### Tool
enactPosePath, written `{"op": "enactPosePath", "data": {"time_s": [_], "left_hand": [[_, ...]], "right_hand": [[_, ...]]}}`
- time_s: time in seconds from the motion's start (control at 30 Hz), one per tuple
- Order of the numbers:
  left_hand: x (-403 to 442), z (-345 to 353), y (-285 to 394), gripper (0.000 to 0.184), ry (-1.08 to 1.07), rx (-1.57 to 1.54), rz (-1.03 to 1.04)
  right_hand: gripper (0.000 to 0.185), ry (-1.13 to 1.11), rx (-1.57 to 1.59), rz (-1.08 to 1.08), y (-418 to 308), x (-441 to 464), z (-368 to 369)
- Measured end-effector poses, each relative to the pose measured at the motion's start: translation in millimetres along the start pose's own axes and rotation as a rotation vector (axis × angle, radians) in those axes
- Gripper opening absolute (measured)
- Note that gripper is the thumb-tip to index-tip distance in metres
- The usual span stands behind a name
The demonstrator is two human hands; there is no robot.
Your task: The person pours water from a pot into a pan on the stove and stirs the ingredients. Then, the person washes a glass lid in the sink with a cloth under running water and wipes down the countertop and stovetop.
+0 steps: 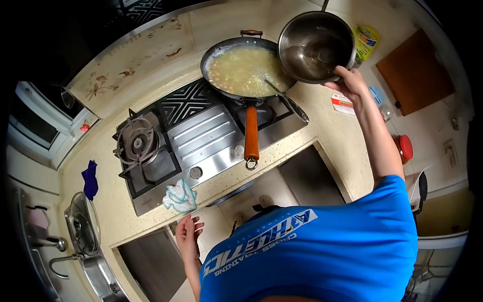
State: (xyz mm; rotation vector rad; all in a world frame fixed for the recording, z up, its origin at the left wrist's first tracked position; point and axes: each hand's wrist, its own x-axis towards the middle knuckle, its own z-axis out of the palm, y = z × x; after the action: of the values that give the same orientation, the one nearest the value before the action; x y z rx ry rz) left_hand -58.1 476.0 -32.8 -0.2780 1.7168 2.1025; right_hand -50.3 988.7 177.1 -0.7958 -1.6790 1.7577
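Observation:
My right hand (349, 83) grips the near rim of a steel pot (317, 48), which is tilted beside the wok so that its inside shows. The wok (246, 68) sits on the right burner, filled with cloudy yellowish liquid and small pale pieces. A metal utensil (293, 106) rests in it with its handle over the rim. The wok's orange-brown handle (251, 132) points toward me. My left hand (188, 230) hangs by the counter's front edge with fingers loosely curled and apart, holding nothing. Just above it lies a crumpled white and teal cloth (180, 196) at the stove's edge.
The left burner (138, 143) bears no pan. Farther left are a dark blue cloth (90, 180), a glass lid (83, 224) and a sink (103, 277). On the right are a brown board (415, 73), a yellow packet (366, 41) and a red-lidded jar (404, 148).

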Motion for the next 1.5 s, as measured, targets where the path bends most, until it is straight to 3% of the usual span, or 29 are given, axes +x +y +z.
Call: {"op": "enactPosePath", "data": {"time_s": [0.17,0.27,0.3,0.37,0.5,0.53,0.57,0.63,0.67,0.8,0.87,0.9,0.97,1.03,1.1,1.13,1.23,1.43,1.5], "left_hand": [[-38,9,-14,0.029,0.180,-0.071,0.011],[-53,25,-15,0.028,0.304,-0.071,0.018],[-56,29,-16,0.028,0.317,-0.076,0.023],[-61,38,-19,0.028,0.365,-0.092,0.030],[-66,48,-25,0.027,0.402,-0.106,0.035],[-67,51,-26,0.027,0.413,-0.112,0.038],[-68,53,-26,0.027,0.423,-0.116,0.040],[-68,57,-26,0.026,0.430,-0.104,0.041],[-67,59,-25,0.026,0.431,-0.093,0.042],[-60,67,-20,0.027,0.417,-0.060,0.051],[-53,67,-20,0.027,0.375,-0.045,0.055],[-50,67,-20,0.027,0.342,-0.045,0.062],[-43,69,-18,0.027,0.314,-0.020,0.058],[-36,70,-16,0.027,0.272,0.017,0.055],[-29,70,-11,0.027,0.224,0.061,0.035],[-25,71,-9,0.027,0.211,0.075,0.033],[-11,71,-5,0.027,0.152,0.127,0.008],[12,84,4,0.027,0.034,0.213,0.014],[19,86,2,0.026,-0.002,0.217,0.015]], "right_hand": [[0.027,-0.023,-0.200,-0.165,10,74,30],[0.046,0.032,-0.333,-0.252,19,121,45],[0.046,0.018,-0.329,-0.255,18,123,52],[0.054,0.103,-0.440,-0.457,15,126,71],[0.059,0.053,-0.564,-0.484,-2,122,91],[0.065,0.147,-0.658,-0.630,8,140,92],[0.065,0.142,-0.656,-0.624,11,148,94],[0.069,0.210,-0.679,-1.045,15,157,97],[0.071,0.201,-0.633,-1.155,16,160,97],[0.069,0.140,-0.689,-1.140,9,141,87],[0.064,0.205,-0.653,-1.301,16,143,76],[0.064,0.218,-0.663,-1.289,18,138,67],[0.054,0.050,-0.340,-0.446,20,127,46],[0.034,-0.009,-0.068,-0.241,30,124,16],[0.027,-0.071,0.214,0.026,30,111,-24],[0.026,-0.063,0.308,0.024,33,99,-41],[0.028,-0.078,0.557,0.290,52,71,-107],[0.048,-0.145,0.560,0.453,88,-19,-183],[0.041,0.069,0.425,0.463,99,-48,-192]]}}
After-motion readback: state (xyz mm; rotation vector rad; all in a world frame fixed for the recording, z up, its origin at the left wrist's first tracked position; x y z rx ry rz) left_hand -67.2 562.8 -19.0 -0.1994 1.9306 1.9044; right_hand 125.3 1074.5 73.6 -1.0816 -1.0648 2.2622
